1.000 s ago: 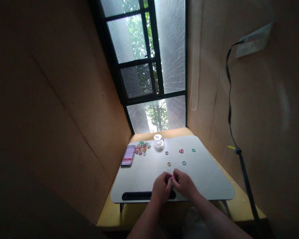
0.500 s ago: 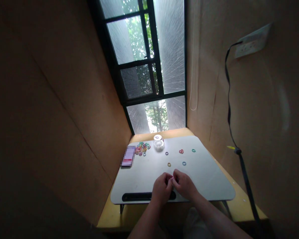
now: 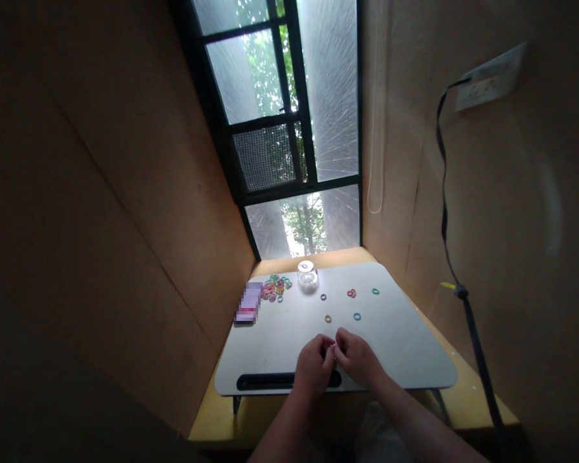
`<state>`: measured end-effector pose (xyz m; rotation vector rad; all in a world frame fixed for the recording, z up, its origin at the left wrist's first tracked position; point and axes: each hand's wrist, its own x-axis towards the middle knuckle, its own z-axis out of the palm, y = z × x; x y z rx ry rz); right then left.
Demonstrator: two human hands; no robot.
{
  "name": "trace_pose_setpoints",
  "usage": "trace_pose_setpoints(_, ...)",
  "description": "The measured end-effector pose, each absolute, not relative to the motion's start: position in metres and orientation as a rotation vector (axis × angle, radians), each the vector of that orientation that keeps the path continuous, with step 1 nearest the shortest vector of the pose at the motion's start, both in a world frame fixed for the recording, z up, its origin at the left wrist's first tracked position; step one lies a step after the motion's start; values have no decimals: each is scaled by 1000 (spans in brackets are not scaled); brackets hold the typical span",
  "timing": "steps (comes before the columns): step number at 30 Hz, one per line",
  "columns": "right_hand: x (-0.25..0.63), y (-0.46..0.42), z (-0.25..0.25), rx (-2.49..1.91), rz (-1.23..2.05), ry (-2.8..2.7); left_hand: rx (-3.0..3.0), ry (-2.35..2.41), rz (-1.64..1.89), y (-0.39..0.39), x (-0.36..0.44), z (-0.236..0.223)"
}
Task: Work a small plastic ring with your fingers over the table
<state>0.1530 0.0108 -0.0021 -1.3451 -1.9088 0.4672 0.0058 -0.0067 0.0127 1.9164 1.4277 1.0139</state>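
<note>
My left hand (image 3: pixel 313 365) and my right hand (image 3: pixel 357 357) meet above the near part of a white lap table (image 3: pixel 265 347). Both are closed, fingertips pinching a small pink hair tie (image 3: pixel 334 346) between them; most of it is hidden by the fingers. Beyond my hands lie single coloured hair ties: a yellow one (image 3: pixel 328 319), a blue one (image 3: pixel 357 316), a dark purple one (image 3: pixel 323 297) and a green one (image 3: pixel 375 291). Red ones (image 3: pixel 351 293) sit together in a small cluster.
A pile of mixed hair ties (image 3: pixel 274 289) lies at the far left, beside a phone (image 3: pixel 248 303). Near the back edge stands a clear round container (image 3: pixel 308 281), a white lid (image 3: pixel 305 265) behind it. A black slot (image 3: pixel 265 381) runs along the front edge. Walls flank both sides.
Almost nothing differs. Both hands keep their pinch on the pink hair tie in the same place, and the view has shifted very slightly.
</note>
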Motion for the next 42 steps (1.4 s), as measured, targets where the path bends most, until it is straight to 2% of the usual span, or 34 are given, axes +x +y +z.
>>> trace_pose_setpoints(42,154,13,-4,-1346,475,-1930,1921,1440,991,-4,6,13)
